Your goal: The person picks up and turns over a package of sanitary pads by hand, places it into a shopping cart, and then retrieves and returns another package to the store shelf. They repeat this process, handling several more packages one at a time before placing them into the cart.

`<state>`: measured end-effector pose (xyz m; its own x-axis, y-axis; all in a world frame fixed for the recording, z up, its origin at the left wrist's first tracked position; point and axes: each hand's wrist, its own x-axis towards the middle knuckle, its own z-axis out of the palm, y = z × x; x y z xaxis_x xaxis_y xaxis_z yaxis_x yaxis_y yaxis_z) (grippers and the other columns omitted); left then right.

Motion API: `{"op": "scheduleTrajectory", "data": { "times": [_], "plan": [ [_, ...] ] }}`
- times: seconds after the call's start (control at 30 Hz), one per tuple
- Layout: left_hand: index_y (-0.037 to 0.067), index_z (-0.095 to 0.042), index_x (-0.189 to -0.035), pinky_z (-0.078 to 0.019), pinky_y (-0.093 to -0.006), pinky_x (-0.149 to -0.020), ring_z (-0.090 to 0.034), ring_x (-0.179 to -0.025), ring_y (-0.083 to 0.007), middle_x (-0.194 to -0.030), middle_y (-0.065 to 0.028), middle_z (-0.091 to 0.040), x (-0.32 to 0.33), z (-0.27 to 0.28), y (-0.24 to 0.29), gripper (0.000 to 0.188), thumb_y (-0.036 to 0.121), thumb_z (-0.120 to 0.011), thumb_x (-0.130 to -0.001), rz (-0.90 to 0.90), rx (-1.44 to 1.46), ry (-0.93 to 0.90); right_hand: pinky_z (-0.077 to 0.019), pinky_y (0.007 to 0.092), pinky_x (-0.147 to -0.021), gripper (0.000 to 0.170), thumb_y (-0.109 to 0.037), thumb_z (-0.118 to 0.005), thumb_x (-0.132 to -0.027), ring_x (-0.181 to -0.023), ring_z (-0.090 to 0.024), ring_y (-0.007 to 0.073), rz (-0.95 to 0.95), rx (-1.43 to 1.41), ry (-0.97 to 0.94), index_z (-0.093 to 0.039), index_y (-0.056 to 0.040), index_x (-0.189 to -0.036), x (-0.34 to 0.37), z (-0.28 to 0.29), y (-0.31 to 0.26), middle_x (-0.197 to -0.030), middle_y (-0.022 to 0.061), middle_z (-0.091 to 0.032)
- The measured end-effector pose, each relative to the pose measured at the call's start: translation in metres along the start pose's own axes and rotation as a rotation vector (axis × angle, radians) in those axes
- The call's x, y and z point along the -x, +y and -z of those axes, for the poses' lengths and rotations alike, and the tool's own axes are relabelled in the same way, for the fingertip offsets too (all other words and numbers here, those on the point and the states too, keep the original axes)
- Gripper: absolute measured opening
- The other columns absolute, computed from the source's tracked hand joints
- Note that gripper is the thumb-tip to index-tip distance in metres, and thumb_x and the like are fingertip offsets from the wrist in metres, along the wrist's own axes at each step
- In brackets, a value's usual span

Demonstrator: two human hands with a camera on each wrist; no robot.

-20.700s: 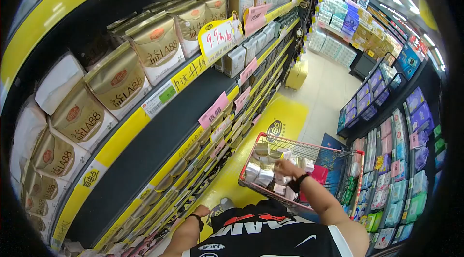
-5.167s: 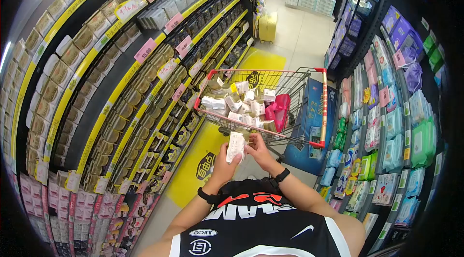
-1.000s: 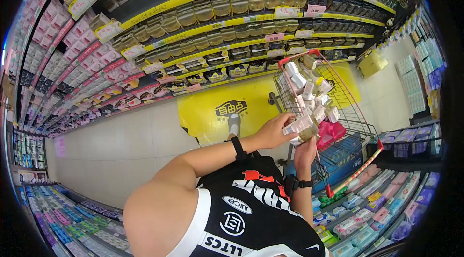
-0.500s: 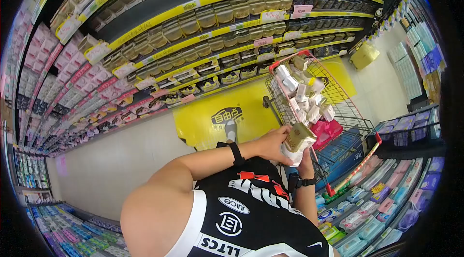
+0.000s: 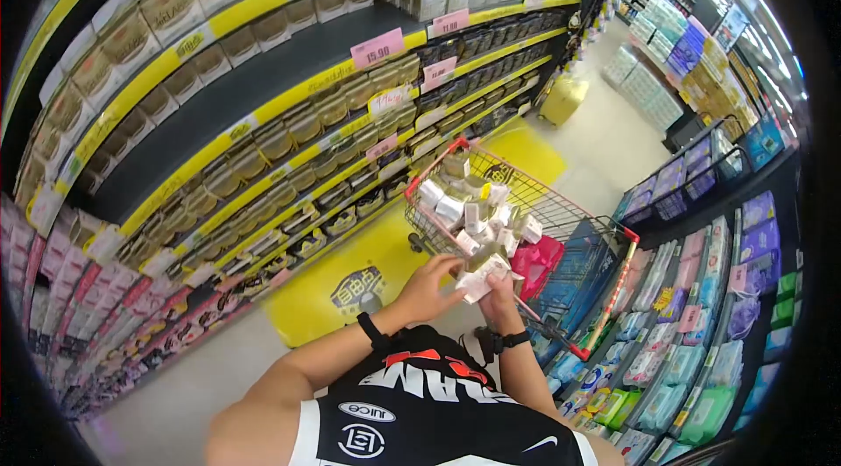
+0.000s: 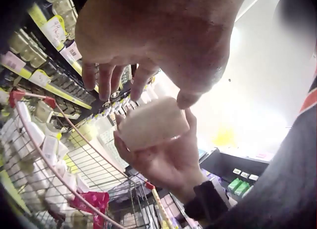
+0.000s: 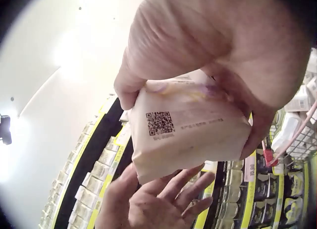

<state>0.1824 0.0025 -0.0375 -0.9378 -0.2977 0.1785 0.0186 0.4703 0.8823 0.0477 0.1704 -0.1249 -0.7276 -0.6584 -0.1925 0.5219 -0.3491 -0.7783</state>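
In the head view, a pale package [image 5: 478, 279] is held in front of the torso, beside the cart. My right hand [image 5: 502, 301] grips it from the right; the right wrist view shows the fingers and thumb of that hand [image 7: 213, 41] around the package [image 7: 190, 135], whose white face carries a QR code. My left hand [image 5: 427, 293] is at the other side with spread, loosely extended fingers. In the left wrist view this hand [image 6: 158, 41] hovers over the package [image 6: 154, 124], thumb at its edge, while my right hand [image 6: 166, 162] supports it.
A wire cart [image 5: 561, 212] with red trim holds several white packages [image 5: 451, 208] and a pink bag [image 5: 537, 264]. Stocked shelves [image 5: 263, 89] line the left, and more shelves [image 5: 692, 335] the right. A yellow case [image 5: 563, 102] stands on the aisle floor [image 5: 604, 146].
The head view has swung toward the far aisle. The package has turned from its gold face to a pale printed side, and my left fingers have spread away from it.
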Motion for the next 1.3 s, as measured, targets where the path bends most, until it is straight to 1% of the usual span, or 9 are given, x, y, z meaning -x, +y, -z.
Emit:
{"op": "scheduleTrajectory", "data": {
  "times": [0.2,0.3,0.57,0.67,0.73,0.8,1.0,1.13,1.3],
  "plan": [
    [0.008,-0.063,-0.121,-0.0470,-0.0437,-0.099,-0.058,-0.116,-0.0349,-0.130,-0.0143,-0.057,-0.001,0.038,-0.051,0.042,0.035,-0.069,-0.089,-0.072,-0.065,-0.212,-0.0458,0.0485,-0.103,0.071,-0.054,-0.058,-0.089,-0.117,-0.060,0.0323,-0.003,-0.162,0.134,-0.044,-0.0111,-0.144,-0.038,0.014,-0.005,-0.133,0.0107,-0.059],
    [0.006,-0.065,-0.116,-0.0515,-0.0389,-0.093,-0.065,-0.106,-0.0273,-0.116,-0.0134,-0.065,0.003,0.068,-0.058,0.036,0.029,-0.071,-0.089,0.007,-0.005,-0.277,-0.0487,0.0500,-0.102,0.059,-0.040,-0.060,-0.093,-0.116,-0.061,0.0317,-0.057,-0.268,0.155,-0.042,-0.0111,-0.141,-0.052,0.016,-0.007,-0.131,0.0091,-0.058],
    [0.005,-0.066,-0.114,-0.0524,-0.0389,-0.088,-0.067,-0.099,-0.0278,-0.108,-0.0135,-0.068,0.017,0.130,-0.100,0.034,0.029,-0.071,-0.090,0.108,0.028,-0.239,-0.0406,0.0506,-0.098,0.075,-0.070,-0.059,-0.081,-0.117,-0.055,0.0271,-0.113,-0.104,0.418,-0.051,-0.0209,-0.136,-0.110,0.045,0.010,-0.132,0.0010,-0.058],
    [0.004,-0.066,-0.113,-0.0527,-0.0381,-0.087,-0.067,-0.098,-0.0270,-0.107,-0.0135,-0.068,0.021,0.156,-0.112,0.034,0.029,-0.071,-0.090,0.105,0.023,-0.204,-0.0393,0.0441,-0.098,0.101,-0.079,-0.061,-0.071,-0.117,-0.052,0.0243,-0.225,-0.317,0.785,-0.042,-0.0097,-0.141,-0.119,0.039,0.013,-0.137,0.0053,-0.051],
    [0.004,-0.066,-0.112,-0.0531,-0.0378,-0.087,-0.067,-0.097,-0.0269,-0.107,-0.0136,-0.068,0.023,0.169,-0.122,0.034,0.029,-0.070,-0.090,0.117,0.043,-0.170,-0.0461,0.0392,-0.079,0.089,-0.074,-0.057,-0.077,-0.093,-0.060,0.0237,-0.206,-0.362,0.795,-0.044,-0.0065,-0.133,-0.133,0.044,0.029,-0.118,0.0072,-0.061],
    [0.004,-0.066,-0.111,-0.0533,-0.0374,-0.086,-0.068,-0.097,-0.0268,-0.106,-0.0134,-0.069,0.025,0.182,-0.131,0.033,0.028,-0.071,-0.090,0.141,0.055,-0.144,-0.0460,0.0357,-0.067,0.066,-0.063,-0.057,-0.085,-0.076,-0.059,0.0230,-0.224,-0.411,0.534,-0.051,-0.0068,-0.119,-0.145,0.033,0.038,-0.097,0.0063,-0.064],
    [0.003,-0.067,-0.108,-0.0530,-0.0356,-0.086,-0.068,-0.095,-0.0245,-0.100,-0.0118,-0.070,0.024,0.206,-0.144,0.029,0.023,-0.073,-0.088,0.178,0.061,-0.099,-0.0447,0.0304,-0.063,0.022,-0.033,-0.052,-0.099,-0.066,-0.053,0.0166,-0.016,-0.109,0.334,-0.054,-0.0126,-0.090,-0.237,-0.052,0.000,-0.076,0.0019,-0.055],
    [0.003,-0.068,-0.106,-0.0530,-0.0355,-0.084,-0.068,-0.094,-0.0239,-0.100,-0.0109,-0.070,0.024,0.201,-0.162,0.026,0.023,-0.073,-0.089,0.187,0.093,-0.030,-0.0443,0.0289,-0.067,0.014,-0.024,-0.052,-0.099,-0.073,-0.053,0.0137,0.350,0.023,0.086,-0.055,-0.0119,-0.093,-0.302,-0.158,-0.084,-0.080,0.0000,-0.055],
    [0.003,-0.067,-0.106,-0.0525,-0.0363,-0.085,-0.067,-0.094,-0.0224,-0.099,-0.0104,-0.069,0.001,0.204,-0.149,0.026,0.023,-0.073,-0.090,0.241,0.074,-0.017,-0.0453,0.0275,-0.083,0.025,-0.018,-0.062,-0.095,-0.095,-0.057,0.0130,0.841,0.789,-0.255,-0.058,-0.0059,-0.117,-0.343,-0.336,-0.209,-0.104,0.0016,-0.063]
  ]
}}
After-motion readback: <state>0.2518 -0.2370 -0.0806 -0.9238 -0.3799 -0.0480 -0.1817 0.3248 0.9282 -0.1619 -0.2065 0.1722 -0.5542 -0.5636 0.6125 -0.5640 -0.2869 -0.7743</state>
